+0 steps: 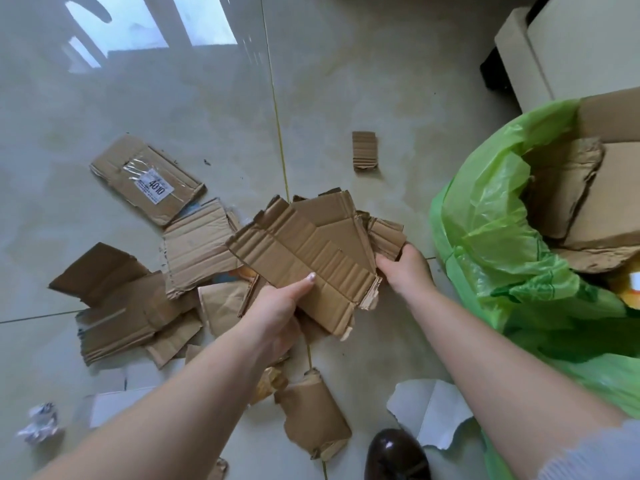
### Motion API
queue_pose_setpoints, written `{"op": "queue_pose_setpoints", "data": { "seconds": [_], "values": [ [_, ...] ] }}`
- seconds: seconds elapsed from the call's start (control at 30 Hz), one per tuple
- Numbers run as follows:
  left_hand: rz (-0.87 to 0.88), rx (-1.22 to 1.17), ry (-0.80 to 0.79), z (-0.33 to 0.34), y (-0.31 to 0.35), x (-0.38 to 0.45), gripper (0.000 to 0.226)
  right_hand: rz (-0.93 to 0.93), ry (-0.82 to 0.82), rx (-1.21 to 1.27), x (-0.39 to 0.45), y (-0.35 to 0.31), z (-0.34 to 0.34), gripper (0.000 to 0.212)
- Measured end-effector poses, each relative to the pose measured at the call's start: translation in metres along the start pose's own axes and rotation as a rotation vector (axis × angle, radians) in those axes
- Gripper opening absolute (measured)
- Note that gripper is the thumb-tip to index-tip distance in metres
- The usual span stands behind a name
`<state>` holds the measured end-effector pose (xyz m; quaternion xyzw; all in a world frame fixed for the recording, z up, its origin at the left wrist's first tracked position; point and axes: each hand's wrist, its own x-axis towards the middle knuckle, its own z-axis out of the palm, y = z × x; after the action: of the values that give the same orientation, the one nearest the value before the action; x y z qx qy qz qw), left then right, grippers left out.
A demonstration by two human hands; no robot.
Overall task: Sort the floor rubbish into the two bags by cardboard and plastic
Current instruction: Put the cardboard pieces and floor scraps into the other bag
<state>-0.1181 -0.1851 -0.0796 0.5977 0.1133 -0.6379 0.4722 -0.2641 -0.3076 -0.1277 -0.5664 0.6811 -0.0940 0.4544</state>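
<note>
Bare forearms — pale blue-grey sleeve (595, 452), glossy dark shoe (398, 455)

The green bag (502, 237) runs off the right edge, so its contents only half show. That crumpled scrap (40, 424) bottom left is too blurry to tell. The held cardboard (311, 251) hides the left hand's (277, 313) fingers.

Cardboard scraps (138, 306) on floor (346, 81) at left, bag (502, 237) at right holding cardboard sheets (595, 202)
</note>
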Motion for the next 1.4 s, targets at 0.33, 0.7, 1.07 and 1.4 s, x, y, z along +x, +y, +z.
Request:
{"op": "queue_pose_setpoints", "data": {
  "seconds": [0.33,0.7,1.07,1.4],
  "values": [
    [0.063,0.088,0.117,-0.006,-0.002,0.002,0.07,0.101,-0.162,0.359,0.0,0.017,0.007,0.021],
    [0.065,0.127,-0.081,-0.029,0.017,-0.017,0.022,0.342,-0.553,0.862,-0.02,-0.001,0.002,0.016],
    [0.181,0.138,-0.107,-0.043,0.054,-0.081,0.02,0.124,-0.237,0.986,-0.076,-0.056,-0.022,0.018],
    [0.466,0.04,-0.162,0.003,0.072,-0.161,0.028,-0.17,0.251,0.808,-0.165,-0.096,-0.119,0.008]
  ]
}}
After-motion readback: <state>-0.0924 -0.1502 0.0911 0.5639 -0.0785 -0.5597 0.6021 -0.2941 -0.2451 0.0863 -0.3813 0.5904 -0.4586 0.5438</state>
